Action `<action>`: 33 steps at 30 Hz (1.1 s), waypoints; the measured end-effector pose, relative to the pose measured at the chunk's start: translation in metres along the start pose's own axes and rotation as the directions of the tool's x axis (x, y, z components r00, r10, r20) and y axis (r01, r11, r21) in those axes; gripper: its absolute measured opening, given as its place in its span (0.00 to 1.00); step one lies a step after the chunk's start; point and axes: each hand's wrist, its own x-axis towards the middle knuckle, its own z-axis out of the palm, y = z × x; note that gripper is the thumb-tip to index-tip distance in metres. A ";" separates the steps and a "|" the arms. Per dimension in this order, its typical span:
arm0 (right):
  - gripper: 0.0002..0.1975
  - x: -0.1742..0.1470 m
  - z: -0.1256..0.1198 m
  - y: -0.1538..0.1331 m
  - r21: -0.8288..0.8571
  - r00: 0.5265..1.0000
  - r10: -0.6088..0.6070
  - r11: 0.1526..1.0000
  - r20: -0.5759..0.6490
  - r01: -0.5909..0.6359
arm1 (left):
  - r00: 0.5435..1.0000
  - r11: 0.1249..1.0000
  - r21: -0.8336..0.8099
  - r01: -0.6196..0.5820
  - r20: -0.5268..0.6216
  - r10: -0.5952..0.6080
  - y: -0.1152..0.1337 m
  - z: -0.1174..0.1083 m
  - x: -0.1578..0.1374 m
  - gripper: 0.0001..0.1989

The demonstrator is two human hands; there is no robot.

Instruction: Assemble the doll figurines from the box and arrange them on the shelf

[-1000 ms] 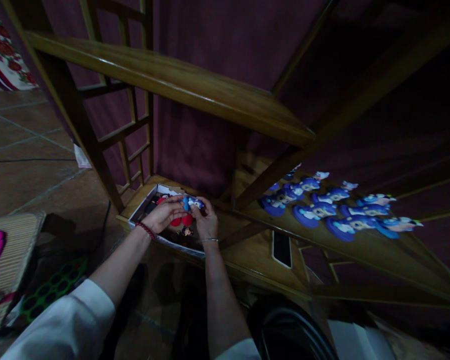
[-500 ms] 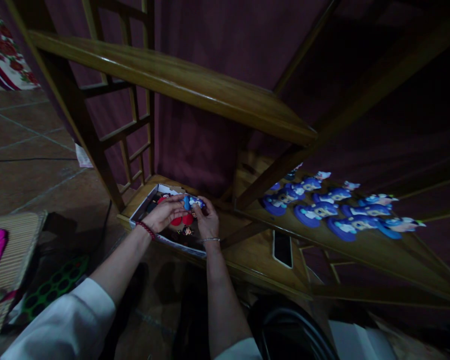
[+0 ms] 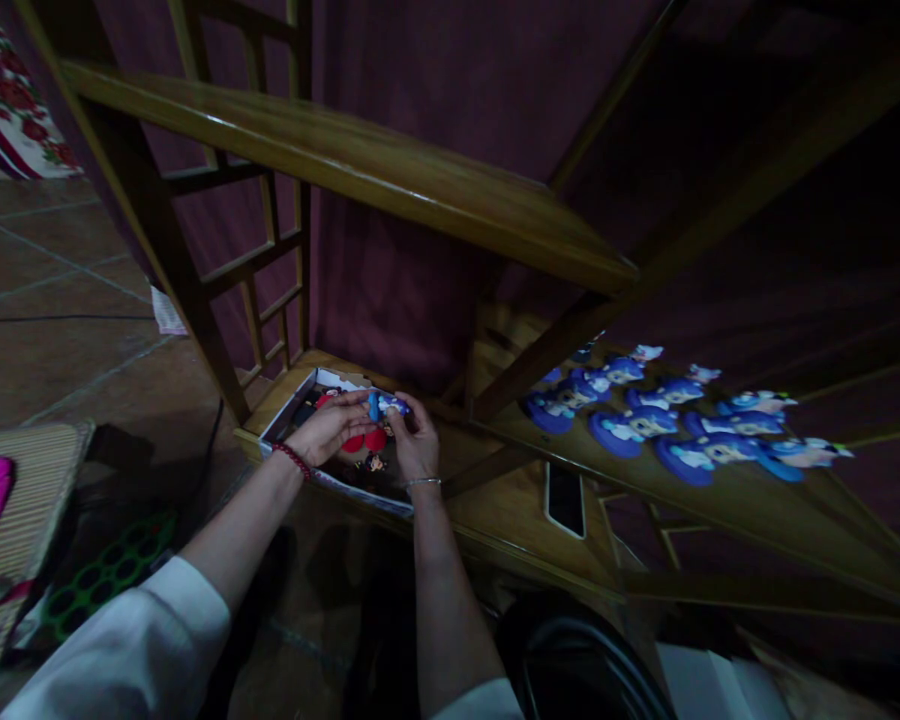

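A small blue and white figurine [image 3: 388, 404] is held between both hands, above a shallow open box [image 3: 300, 475]. My left hand [image 3: 328, 430] pinches its blue end from the left. My right hand [image 3: 418, 445] has its fingers closed round the other end. Beneath them, inside the box, lie red pieces [image 3: 375, 440] and a small dark-haired figure [image 3: 375, 462]; my hands hide part of the contents. On the wooden shelf to the right stand several similar blue figurines [image 3: 637, 425] on round blue bases.
The box rests on the lower wooden board [image 3: 487, 510], where a phone [image 3: 565, 498] also lies. A thick wooden shelf edge [image 3: 360, 165] crosses above my hands. A black round-backed seat [image 3: 585, 650] is at the lower right, and a mat-topped stool [image 3: 37, 520] at the left.
Almost nothing differs. Both hands keep hold of the figurine over the box, and the view has shifted very slightly.
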 end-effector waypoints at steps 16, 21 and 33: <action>0.16 0.000 -0.002 -0.005 0.041 0.999 0.025 0.999 0.032 -0.026 | 1.000 1.000 -0.004 -0.001 0.007 0.001 -0.002 -0.002 0.001 0.11; 0.16 0.000 -0.002 -0.003 0.040 0.998 0.027 0.999 0.061 -0.029 | 1.000 1.000 -0.006 -0.011 -0.018 0.011 -0.002 -0.001 0.001 0.10; 0.17 0.002 -0.002 0.002 0.039 0.997 0.068 0.997 0.038 -0.070 | 0.999 0.999 0.017 -0.051 0.013 0.050 -0.007 -0.003 0.001 0.14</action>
